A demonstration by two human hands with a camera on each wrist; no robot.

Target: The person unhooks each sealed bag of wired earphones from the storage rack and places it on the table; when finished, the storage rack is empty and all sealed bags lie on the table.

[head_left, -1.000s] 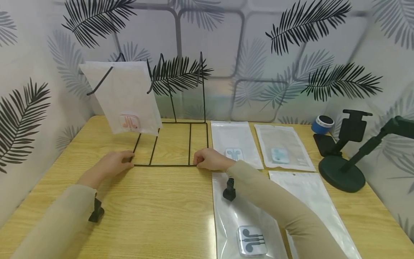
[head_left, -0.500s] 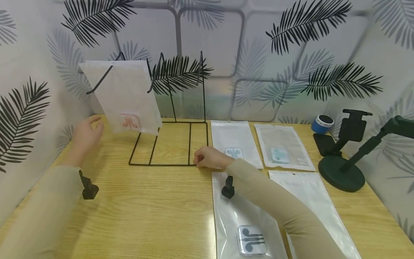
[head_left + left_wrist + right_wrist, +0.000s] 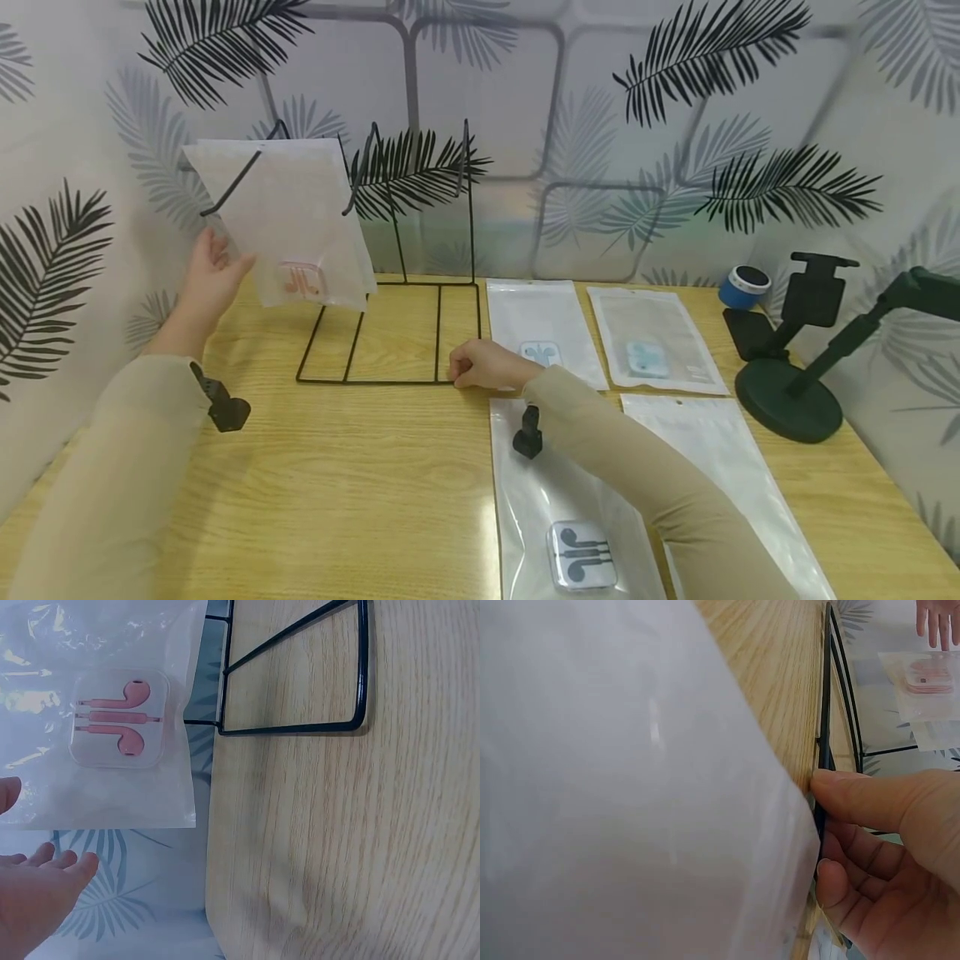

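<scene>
My left hand (image 3: 207,282) is at the left edge of a white translucent bag (image 3: 292,208) hanging from the black wire rack (image 3: 390,382). In the left wrist view, its thumb overlaps the bag's front and the fingers spread apart beside the edge. Pink earphones (image 3: 120,718) in a clear square case show at the bag's lower end. A second bag hangs behind, mostly hidden. With thumb and fingers, my right hand (image 3: 487,365) pinches the front bar of the rack's base near its right corner, as the right wrist view shows (image 3: 885,855).
Right of the rack, several flat bags lie on the wooden table (image 3: 337,500), among them one with grey earphones (image 3: 582,554) and one with a light blue case (image 3: 648,360). A green stand (image 3: 789,400), a phone (image 3: 750,333) and a blue jar (image 3: 744,287) stand at the right.
My left hand has let go of the rack's front left corner, swung back and left, then moved in to the hanging bag's left edge. The right hand has stayed on the front bar.
</scene>
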